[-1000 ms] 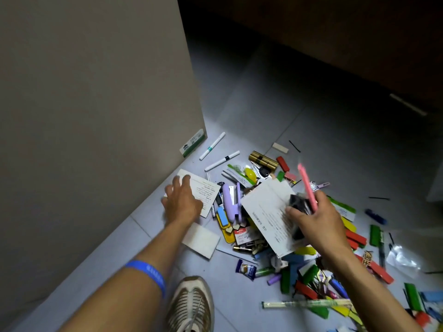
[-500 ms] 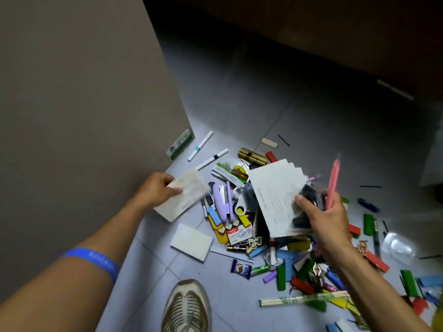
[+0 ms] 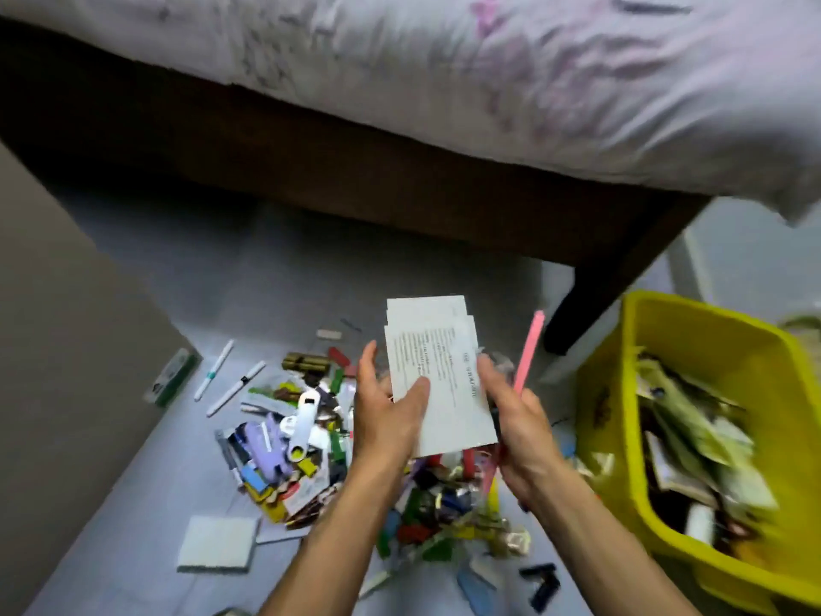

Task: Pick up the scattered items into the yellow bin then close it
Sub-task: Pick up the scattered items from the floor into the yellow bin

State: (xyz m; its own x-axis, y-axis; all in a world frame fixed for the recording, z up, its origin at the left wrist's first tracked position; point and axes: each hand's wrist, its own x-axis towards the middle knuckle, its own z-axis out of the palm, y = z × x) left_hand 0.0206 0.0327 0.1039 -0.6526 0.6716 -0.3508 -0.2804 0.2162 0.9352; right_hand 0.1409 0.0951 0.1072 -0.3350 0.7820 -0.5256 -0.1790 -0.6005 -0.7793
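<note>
Both hands hold a stack of white printed cards above the floor pile. My left hand grips the stack's left edge, thumb on its face. My right hand grips the right edge and also holds a pink pen pointing upward. The yellow bin stands open at the right, partly filled with papers and small items. Below my hands lies a heap of scattered items: a purple stapler, white bottle opener, coloured blocks and packets.
Two white markers and a green-white box lie at the left by a beige cabinet side. A white pad lies near the front. A bed frame with a dark leg and pale bedding spans the back.
My left hand lifted its card from the floor and brought it to the stack in my right hand. The view swung up and right, bringing the bed and yellow bin into sight.
</note>
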